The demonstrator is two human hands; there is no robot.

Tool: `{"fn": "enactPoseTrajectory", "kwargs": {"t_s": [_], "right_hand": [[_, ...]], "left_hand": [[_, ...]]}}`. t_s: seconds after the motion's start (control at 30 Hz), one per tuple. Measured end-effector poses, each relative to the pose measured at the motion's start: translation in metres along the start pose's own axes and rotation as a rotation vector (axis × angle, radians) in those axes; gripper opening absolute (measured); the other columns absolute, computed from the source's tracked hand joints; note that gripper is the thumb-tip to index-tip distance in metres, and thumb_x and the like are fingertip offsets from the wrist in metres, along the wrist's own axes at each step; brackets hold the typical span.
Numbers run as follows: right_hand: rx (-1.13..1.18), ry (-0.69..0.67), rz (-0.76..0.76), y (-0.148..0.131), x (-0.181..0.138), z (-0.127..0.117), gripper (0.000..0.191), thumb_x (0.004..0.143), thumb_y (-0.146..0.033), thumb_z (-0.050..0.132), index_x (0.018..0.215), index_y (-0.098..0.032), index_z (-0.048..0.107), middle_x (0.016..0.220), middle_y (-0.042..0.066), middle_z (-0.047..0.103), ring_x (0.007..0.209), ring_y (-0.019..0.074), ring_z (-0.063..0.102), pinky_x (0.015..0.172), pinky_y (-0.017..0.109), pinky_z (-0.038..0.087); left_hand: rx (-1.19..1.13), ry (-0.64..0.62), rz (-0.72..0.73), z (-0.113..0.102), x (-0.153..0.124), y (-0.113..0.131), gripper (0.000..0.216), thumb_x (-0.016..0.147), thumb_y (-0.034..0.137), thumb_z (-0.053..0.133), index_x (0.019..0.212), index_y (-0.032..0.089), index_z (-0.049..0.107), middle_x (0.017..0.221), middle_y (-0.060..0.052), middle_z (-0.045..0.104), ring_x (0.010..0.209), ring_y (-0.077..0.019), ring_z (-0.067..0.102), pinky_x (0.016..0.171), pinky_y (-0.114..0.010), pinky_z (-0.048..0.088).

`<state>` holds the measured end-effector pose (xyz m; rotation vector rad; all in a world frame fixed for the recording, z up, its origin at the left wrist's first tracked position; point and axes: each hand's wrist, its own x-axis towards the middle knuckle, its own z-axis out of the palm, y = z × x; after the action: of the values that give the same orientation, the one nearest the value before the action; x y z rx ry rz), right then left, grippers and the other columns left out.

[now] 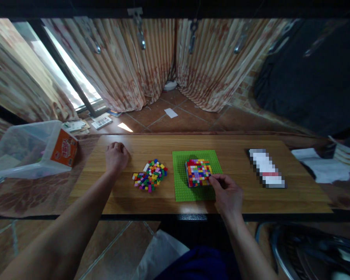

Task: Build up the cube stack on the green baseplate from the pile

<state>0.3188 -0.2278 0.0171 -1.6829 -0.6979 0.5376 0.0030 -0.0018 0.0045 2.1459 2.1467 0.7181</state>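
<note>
A green studded baseplate (181, 190) lies on the wooden table, and on it stands a block built of multicoloured toy bricks (198, 172). My right hand (229, 192) is at the block's right edge, thumb and forefinger pinched together there. Anything between those fingertips is too small or hidden to make out. To the left of the baseplate is a loose pile of small coloured toy bricks (151, 175). Beyond the pile's left side, my left hand (116, 156) rests on the table with its fingers curled in; its palm is hidden.
At the table's right lies a phone-like thing (266, 169), blurred by pixels. A clear plastic bin (26, 144) with an orange label stands left of the table. White papers (317, 161) lie to the right. Metal clips (141, 37) hang above, before the curtains (154, 66).
</note>
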Motion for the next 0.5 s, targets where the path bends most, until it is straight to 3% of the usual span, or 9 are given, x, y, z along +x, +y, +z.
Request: {"fn": "enactPoseTrajectory", "kwargs": {"t_s": [0.5], "right_hand": [[0.0, -0.033, -0.019, -0.0001, -0.0003, -0.0016, 0.026, 0.073, -0.042, 0.07, 0.082, -0.018, 0.069, 0.077, 0.004, 0.072, 0.071, 0.0183, 0.065, 0.068, 0.032, 0.05]], "left_hand": [[-0.003, -0.006, -0.009, 0.0006, 0.0004, 0.0, 0.026, 0.083, 0.026, 0.044, 0.097, 0.019, 0.064, 0.111, -0.014, 0.062, 0.113, -0.0316, 0.052, 0.102, -0.044, 0.042]]}}
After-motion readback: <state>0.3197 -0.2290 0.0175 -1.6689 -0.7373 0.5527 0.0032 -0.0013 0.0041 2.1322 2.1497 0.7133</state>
